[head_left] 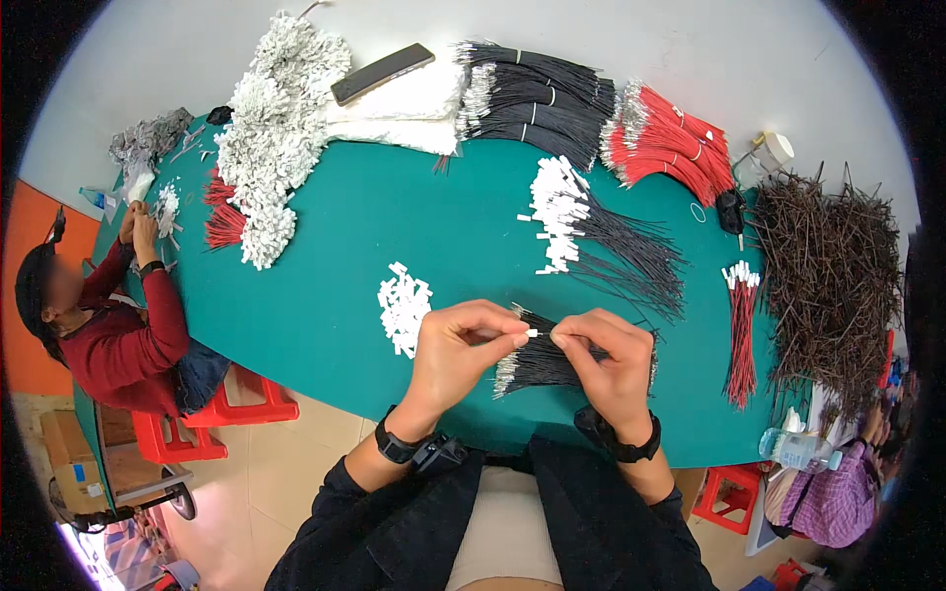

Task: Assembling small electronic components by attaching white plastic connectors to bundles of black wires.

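Observation:
My left hand [448,360] pinches a small white connector housing [532,333] between thumb and fingertips. Facing it, my right hand [613,366] is closed on a thin black wire, whose end meets the housing; how deep it sits cannot be made out. Under both hands lies a bunch of black wires [547,366] with bare metal terminals. Left of my left hand is a loose pile of white connector housings [404,307]. Farther off, black wires fitted with white housings [631,246] lie fanned out on the green table [394,217].
Along the back lie a white heap of connectors [281,128], a phone [384,74] on plastic bags, black wire bundles [542,98] and red ones [675,143]. At right are red wires [742,340], a brown tangled pile [828,276] and a bottle [796,450]. Another person [123,335] works at left.

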The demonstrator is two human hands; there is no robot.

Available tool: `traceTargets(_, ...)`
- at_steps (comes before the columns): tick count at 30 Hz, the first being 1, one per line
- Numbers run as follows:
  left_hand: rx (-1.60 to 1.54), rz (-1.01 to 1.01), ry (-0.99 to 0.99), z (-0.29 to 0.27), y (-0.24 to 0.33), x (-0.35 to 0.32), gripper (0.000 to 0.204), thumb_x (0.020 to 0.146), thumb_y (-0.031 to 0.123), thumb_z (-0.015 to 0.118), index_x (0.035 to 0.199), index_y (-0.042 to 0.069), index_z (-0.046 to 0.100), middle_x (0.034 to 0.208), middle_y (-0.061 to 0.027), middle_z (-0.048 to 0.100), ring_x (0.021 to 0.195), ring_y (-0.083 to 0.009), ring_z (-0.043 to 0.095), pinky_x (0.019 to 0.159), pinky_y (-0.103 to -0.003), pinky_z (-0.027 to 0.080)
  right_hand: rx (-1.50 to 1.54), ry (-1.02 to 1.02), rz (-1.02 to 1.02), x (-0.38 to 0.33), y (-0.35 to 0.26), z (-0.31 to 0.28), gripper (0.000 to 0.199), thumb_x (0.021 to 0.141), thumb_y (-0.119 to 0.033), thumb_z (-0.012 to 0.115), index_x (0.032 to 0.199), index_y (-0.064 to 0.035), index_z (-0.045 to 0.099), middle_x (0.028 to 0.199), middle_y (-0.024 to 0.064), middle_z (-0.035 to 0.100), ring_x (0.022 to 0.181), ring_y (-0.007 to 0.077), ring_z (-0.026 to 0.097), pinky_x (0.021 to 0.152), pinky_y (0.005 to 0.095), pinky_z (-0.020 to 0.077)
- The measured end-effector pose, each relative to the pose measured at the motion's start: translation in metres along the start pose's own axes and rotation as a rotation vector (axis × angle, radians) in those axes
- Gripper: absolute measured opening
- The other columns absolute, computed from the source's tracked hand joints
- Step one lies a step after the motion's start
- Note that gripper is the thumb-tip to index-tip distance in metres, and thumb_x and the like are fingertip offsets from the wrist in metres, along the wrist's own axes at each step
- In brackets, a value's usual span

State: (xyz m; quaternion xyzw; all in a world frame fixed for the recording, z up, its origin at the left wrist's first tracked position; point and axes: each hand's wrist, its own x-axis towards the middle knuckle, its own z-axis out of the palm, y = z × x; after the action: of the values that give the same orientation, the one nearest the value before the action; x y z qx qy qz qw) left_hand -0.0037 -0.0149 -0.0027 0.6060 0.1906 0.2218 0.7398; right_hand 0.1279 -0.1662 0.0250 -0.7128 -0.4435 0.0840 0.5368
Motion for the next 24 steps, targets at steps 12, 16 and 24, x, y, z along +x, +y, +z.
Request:
traceTargets(12, 0.065, 0.042, 0.004, 0.0015, -0.0013, -0.0010, 0.011, 0.084, -0.009, 0.076, 0.093, -0.003, 0.077, 0.100, -0.0118, 0.074, 0.087, -0.0132, 0.071, 0.078, -0.024, 0.058, 0.021, -0.012, 0.045, -0.0037, -0.0010, -0.0003, 0.009, 0.083, 0.003, 0.075, 0.091, -0.0002, 0.074, 0.074, 0.0075, 0.066, 0.059, 0.0147, 0.058, 0.056, 0.0274, 0.0446)
traceTargets(16, 0.078, 0.072, -0.006, 0.0017, -0.0024, -0.0002, 0.009, 0.085, -0.007, 0.076, 0.093, -0.003, 0.077, 0.100, -0.0115, 0.075, 0.087, -0.0139, 0.073, 0.079, -0.024, 0.059, 0.010, 0.004, 0.050, -0.0034, 0.0005, -0.0008, 0.008, 0.083, 0.003, 0.075, 0.091, 0.0001, 0.074, 0.074, 0.0075, 0.066, 0.059, 0.0144, 0.058, 0.056, 0.0273, 0.0445)
traceTargets(24, 0.118, 0.044, -0.014, 0.0015, 0.0005, -0.0009, 0.011, 0.083, -0.011, 0.075, 0.092, -0.005, 0.076, 0.100, -0.0136, 0.074, 0.090, -0.0152, 0.071, 0.081, -0.027, 0.058, 0.017, -0.024, 0.068, -0.0057, 0.0006, -0.0011, 0.008, 0.084, 0.004, 0.074, 0.091, 0.0004, 0.073, 0.076, 0.0074, 0.067, 0.062, 0.0143, 0.060, 0.058, 0.0260, 0.0463)
